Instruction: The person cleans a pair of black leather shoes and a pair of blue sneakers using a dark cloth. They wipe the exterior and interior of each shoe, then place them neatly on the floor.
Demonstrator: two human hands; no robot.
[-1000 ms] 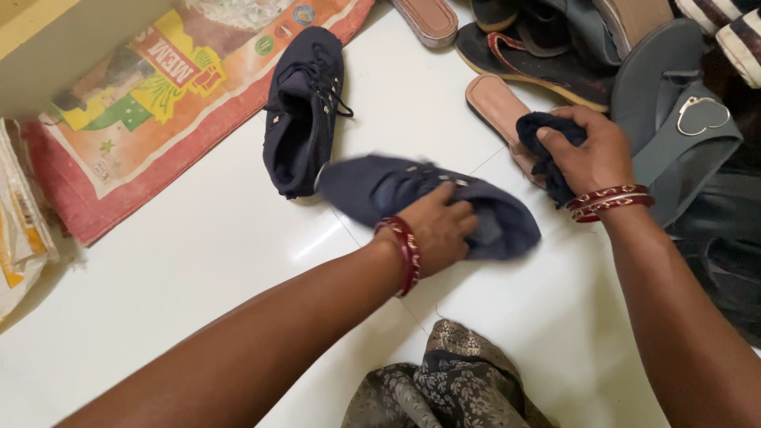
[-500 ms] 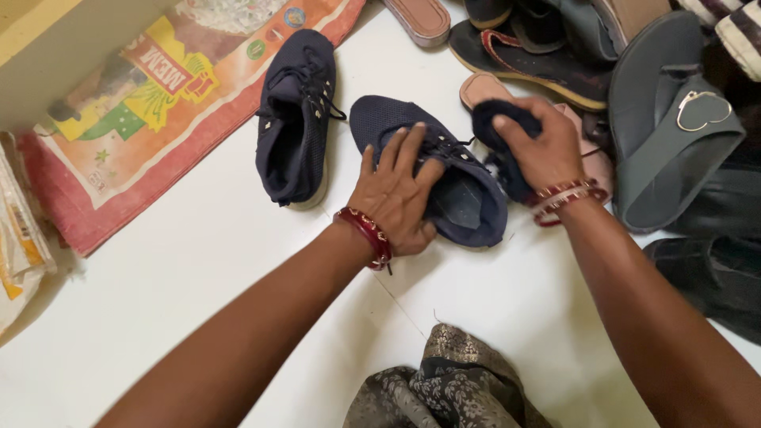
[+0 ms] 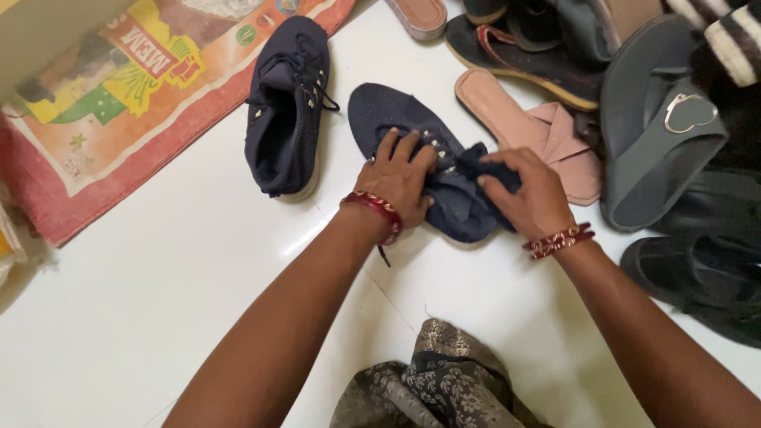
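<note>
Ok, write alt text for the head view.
A left hand steadies a navy shoe on a white floor while the right hand pushes a dark sock into it. Its mate lies left; sandals crowd the right.

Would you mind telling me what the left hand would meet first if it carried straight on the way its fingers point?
Likely nothing new: the left hand already rests on the navy shoe, fingers pointing along it toward the toe; beyond lies bare white floor.

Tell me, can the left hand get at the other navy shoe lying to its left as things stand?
Probably yes: the left hand rests on the near shoe, and only bare white floor lies between it and the other navy shoe.
</note>
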